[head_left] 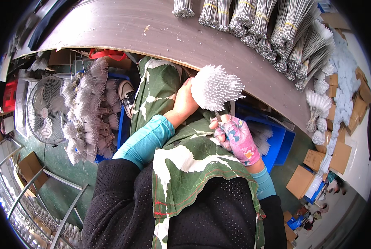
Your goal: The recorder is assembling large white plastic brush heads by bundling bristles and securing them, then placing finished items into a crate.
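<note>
A bundle of thin white-tipped rods is held up over my lap, its tips fanned into a dense round head. My left hand is closed round its left side, the fingers partly hidden behind the tips. Just below and to the right is my right hand, in a pink flowered glove with bare fingertips. Its fingers are curled and pinched close to the underside of the bundle; what lies between them is too small to make out. A green and white apron covers my lap beneath both hands.
Banded bundles of thin metal wires lie at the far right of the curved table. Blue bins stand under its edge. To the left are a heap of white-tipped bundles and a fan. Cardboard boxes line the right.
</note>
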Tool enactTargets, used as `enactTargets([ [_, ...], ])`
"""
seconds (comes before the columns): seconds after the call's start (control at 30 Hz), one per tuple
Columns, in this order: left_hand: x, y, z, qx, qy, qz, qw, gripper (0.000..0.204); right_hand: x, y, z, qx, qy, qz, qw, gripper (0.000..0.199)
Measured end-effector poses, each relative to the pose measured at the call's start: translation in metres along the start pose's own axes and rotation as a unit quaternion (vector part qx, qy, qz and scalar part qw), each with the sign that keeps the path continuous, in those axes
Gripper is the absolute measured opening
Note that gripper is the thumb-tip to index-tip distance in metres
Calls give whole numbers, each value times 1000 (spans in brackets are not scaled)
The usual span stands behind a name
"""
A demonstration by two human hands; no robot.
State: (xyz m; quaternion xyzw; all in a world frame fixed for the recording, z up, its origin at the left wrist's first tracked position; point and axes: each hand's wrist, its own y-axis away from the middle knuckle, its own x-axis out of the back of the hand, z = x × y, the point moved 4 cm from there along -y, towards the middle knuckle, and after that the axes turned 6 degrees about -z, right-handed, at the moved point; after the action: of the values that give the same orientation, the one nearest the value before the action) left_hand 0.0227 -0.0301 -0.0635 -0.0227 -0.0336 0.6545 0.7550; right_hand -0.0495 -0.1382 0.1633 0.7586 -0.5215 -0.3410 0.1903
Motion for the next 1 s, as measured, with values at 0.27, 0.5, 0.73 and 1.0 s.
enactTargets([
  [0.27, 16, -2, 73, -86, -193, -37, 977, 28, 16, 11, -46, 48, 87, 7, 995, 35],
  [0.5, 24, -7, 85, -71, -33, -115, 990, 28, 78, -20, -66, 165, -117, 114, 973, 40],
  [0.73, 30, -14, 109, 4, 16, -222, 975, 54, 36, -54, -38, 310, 191, 48, 930, 79],
  [1.0, 42, -14, 121, -49, -25, -196, 979, 61, 21, -58, -17, 319, 201, 128, 917, 72],
])
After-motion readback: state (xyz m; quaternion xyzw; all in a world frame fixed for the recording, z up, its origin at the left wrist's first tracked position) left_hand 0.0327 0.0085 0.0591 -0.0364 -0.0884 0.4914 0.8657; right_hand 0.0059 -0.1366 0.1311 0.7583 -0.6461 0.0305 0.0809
